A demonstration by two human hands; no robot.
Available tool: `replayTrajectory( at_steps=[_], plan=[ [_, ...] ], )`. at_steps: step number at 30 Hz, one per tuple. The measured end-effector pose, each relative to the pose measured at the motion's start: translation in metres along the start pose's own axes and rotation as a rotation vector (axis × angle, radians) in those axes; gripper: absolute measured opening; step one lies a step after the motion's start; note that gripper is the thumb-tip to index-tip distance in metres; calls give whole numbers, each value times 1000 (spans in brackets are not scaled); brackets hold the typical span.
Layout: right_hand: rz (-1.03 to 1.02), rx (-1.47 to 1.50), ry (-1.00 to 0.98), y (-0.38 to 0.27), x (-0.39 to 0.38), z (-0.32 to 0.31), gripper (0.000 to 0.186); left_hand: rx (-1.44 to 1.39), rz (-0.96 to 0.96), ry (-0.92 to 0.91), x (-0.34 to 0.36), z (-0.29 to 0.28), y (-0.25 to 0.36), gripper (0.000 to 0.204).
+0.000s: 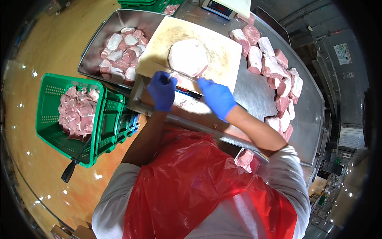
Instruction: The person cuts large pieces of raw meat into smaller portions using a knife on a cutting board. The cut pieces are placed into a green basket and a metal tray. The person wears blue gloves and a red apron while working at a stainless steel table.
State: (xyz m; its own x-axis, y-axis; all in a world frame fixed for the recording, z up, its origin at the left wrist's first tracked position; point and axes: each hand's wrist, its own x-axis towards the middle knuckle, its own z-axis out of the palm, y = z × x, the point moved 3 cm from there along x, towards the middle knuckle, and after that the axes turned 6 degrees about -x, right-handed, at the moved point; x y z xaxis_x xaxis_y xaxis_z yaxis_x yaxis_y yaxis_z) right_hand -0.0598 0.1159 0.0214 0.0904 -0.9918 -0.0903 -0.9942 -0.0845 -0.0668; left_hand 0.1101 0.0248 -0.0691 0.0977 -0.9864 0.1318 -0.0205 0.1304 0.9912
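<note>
A large, pale, fat-covered piece of meat [188, 57] lies on the cream cutting board [223, 44]. My right hand [217, 96], in a blue glove, is closed around a knife, its handle hidden by the fingers. The thin knife blade [185, 75] points left along the near edge of the meat. Just left of it, my left hand [162, 91], also blue-gloved, has its fingers pinched on a small pale strip of meat [173, 75]. Below the board, between my hands, shows a scale display [188, 92].
A steel tub [90, 59] of meat chunks stands left of the board. Nearer left is a green crate [44, 115] of trimmings, with a black-handled tool [69, 170] at its rim. Several meat pieces [274, 67] line the steel table's right side. Another scale [218, 8] stands at the back.
</note>
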Motion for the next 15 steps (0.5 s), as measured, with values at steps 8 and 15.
replayTrajectory(
  at_steps=[8, 15],
  plan=[
    [249, 358, -170, 98, -109, -37, 27, 424, 272, 630, 45, -231, 38, 17],
    [462, 1758, 346, 44, 14, 45, 26, 789, 214, 382, 57, -319, 65, 24]
  ],
)
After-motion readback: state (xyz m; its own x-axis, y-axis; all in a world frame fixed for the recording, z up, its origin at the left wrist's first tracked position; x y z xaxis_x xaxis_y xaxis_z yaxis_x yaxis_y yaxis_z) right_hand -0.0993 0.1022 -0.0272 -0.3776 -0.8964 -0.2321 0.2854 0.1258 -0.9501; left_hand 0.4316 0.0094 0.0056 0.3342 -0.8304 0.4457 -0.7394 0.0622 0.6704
